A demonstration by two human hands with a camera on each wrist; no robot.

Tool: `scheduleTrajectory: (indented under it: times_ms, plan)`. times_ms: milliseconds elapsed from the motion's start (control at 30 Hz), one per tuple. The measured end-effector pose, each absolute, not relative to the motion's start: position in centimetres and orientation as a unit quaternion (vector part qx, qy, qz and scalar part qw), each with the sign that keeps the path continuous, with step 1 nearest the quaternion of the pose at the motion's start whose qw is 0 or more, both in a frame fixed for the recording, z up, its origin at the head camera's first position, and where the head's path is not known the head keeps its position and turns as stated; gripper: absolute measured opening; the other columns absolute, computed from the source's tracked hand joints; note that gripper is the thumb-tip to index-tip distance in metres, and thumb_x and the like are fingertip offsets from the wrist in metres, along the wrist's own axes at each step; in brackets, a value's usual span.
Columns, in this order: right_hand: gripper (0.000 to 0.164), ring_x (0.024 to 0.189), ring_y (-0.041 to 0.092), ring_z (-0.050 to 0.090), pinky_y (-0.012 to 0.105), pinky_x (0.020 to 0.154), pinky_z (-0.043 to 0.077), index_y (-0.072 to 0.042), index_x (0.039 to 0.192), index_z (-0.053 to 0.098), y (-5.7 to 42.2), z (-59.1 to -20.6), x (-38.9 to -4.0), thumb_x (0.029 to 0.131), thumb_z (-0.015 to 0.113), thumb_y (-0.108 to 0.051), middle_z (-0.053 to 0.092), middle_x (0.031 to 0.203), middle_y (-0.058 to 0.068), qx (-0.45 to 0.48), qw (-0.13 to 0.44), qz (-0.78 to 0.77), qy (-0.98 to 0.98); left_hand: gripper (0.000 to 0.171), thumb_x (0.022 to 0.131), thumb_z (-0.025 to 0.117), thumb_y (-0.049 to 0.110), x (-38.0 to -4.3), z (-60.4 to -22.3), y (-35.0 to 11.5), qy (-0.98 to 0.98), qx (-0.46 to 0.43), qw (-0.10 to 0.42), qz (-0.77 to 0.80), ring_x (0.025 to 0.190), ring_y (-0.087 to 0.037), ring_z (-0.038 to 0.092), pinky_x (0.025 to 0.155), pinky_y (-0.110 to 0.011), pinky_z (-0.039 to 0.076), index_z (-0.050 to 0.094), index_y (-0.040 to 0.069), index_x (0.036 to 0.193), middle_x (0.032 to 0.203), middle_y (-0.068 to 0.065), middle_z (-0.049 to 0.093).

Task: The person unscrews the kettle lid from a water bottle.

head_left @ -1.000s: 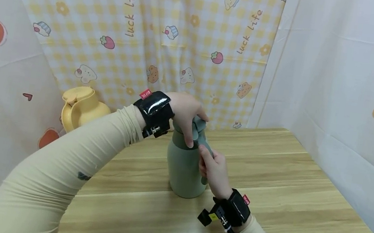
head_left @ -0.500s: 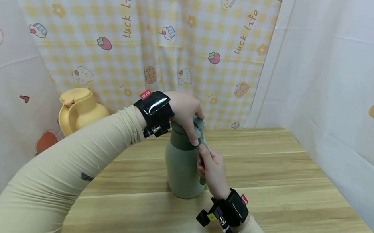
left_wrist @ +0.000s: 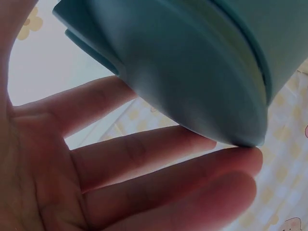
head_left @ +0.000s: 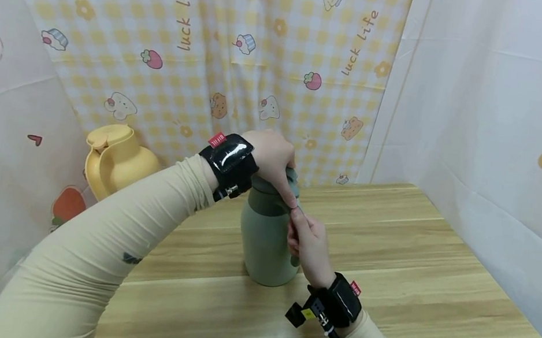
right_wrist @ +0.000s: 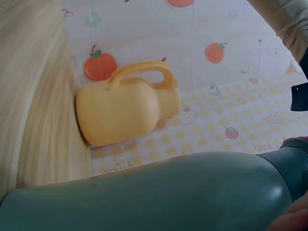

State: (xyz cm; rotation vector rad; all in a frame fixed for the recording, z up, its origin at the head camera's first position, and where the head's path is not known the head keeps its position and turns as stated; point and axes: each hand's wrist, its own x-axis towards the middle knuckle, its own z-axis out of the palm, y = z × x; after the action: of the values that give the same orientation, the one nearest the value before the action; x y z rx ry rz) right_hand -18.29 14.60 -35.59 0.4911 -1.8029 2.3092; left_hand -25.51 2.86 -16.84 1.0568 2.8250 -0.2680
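Note:
A grey-green thermos jug (head_left: pixel 266 250) stands upright on the wooden table. From above, my left hand (head_left: pixel 272 160) holds its lid (left_wrist: pixel 178 72); the thumb reaches down toward the top of the handle. In the left wrist view the fingers (left_wrist: pixel 144 159) spread along the lid, with fingertips at its edge. My right hand (head_left: pixel 310 246) grips the jug's handle (head_left: pixel 294 261), its fingers wrapped around and mostly covering it. The two thumbs meet near the handle's top. In the right wrist view the jug's body fills the lower part.
A yellow jug (head_left: pixel 126 165) with a handle stands at the back left, partly behind my left forearm. The wooden table (head_left: pixel 393 269) reaches a patterned curtain (head_left: pixel 242 83) at the back and white printed cloth (head_left: pixel 506 140) on the right.
My left thumb has shifted right across the lid's side to the handle top, and the left hand has turned slightly. My right hand keeps its grip, and the jug stays in place.

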Motion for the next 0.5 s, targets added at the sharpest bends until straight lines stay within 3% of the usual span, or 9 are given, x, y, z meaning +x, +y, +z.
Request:
scheduleTrajectory:
  times_ms: [67, 500]
  plan:
    - [0.052, 0.042, 0.009, 0.028, 0.023, 0.043, 0.023, 0.007, 0.073, 0.040, 14.60, -35.59, -18.27, 0.104, 0.044, -0.035, 0.033, 0.053, 0.000, 0.166, 0.086, 0.774, -0.605, 0.071, 0.064, 0.073, 0.074, -25.46, -16.87, 2.92, 0.932, 0.345, 0.050, -0.094, 0.055, -0.011, 0.022, 0.051, -0.025, 0.021, 0.030, 0.018, 0.061, 0.059, 0.006, 0.023]
    - [0.050, 0.042, 0.009, 0.029, 0.022, 0.043, 0.023, 0.004, 0.071, 0.040, 14.62, -35.61, -18.31, 0.105, 0.041, -0.032, 0.033, 0.054, 0.000, 0.175, 0.091, 0.769, -0.608, 0.071, 0.065, 0.068, 0.078, -25.05, -17.05, 3.41, 0.940, 0.320, 0.020, -0.114, 0.054, -0.011, 0.025, 0.048, -0.026, 0.028, 0.030, 0.018, 0.059, 0.057, 0.006, 0.026]
